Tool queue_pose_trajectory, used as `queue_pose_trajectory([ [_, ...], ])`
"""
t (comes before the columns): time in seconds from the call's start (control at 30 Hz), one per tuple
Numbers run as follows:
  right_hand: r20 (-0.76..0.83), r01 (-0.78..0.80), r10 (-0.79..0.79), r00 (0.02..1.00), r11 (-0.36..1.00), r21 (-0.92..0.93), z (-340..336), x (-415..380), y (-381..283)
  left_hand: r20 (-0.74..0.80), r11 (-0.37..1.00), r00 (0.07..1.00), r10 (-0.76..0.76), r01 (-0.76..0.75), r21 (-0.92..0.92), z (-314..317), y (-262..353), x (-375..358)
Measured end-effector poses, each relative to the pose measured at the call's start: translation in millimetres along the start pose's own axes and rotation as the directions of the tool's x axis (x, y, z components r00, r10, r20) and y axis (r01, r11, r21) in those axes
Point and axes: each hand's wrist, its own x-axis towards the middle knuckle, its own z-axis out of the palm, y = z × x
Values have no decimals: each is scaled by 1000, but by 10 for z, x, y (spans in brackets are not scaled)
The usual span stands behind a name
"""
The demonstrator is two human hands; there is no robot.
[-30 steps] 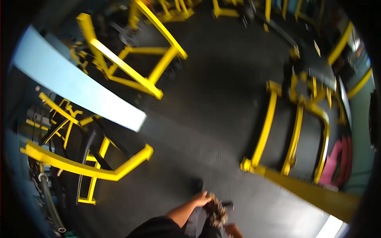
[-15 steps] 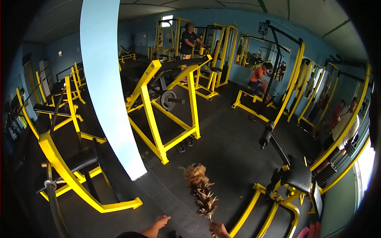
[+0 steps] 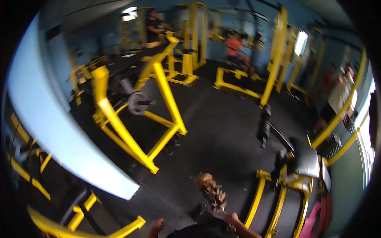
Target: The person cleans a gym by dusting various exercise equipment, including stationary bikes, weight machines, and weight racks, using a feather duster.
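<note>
A brown feather duster (image 3: 214, 193) points up and away over the dark floor at the bottom centre. Its handle end is in my right hand (image 3: 233, 220), whose fingers are wrapped round it. To the left, my left hand (image 3: 157, 225) hangs low beside my dark clothing, its fingers curled together; whether anything is in them is too blurred to tell. The nearest machine to my right hand is a yellow bench frame with a black padded seat (image 3: 303, 162).
A light blue pillar (image 3: 67, 131) leans across the left. A yellow machine (image 3: 166, 93) with a weight plate (image 3: 138, 103) stands beyond it. Several people are farther off: one in black (image 3: 154, 27), one in red (image 3: 234, 45), others at right. Pink and red items (image 3: 317, 216) lie lower right.
The view has swung and tilted, so the pillar and machines appear farther left. My right hand and the duster appear slightly farther right; my left hand appears lower.
</note>
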Motion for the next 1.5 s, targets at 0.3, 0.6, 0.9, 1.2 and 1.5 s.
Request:
queue_pose_trajectory([
  [0.3,215,-43,-125,969,768,639,-2126,1015,-1181,-194,934,958,211,-256,-248,272,2628,68],
  [0.6,-519,619,-404,754,702,353,-3527,1737,-3039,-262,826,935,240,-339,-451,-130,3939,828],
  [0.9,-255,380,-450,856,882,-280,-5242,3587,-5554,-480,664,765,429,-628,-406,-928,5574,1696],
  [1.2,-381,306,-347,857,938,-165,-5556,4655,-5568,-604,706,774,191,-536,-463,-1288,5790,1580],
  [1.5,-120,205,-204,972,979,-2,-5060,5255,-5246,-623,718,749,227,-560,-413,-1155,6777,1897],
])
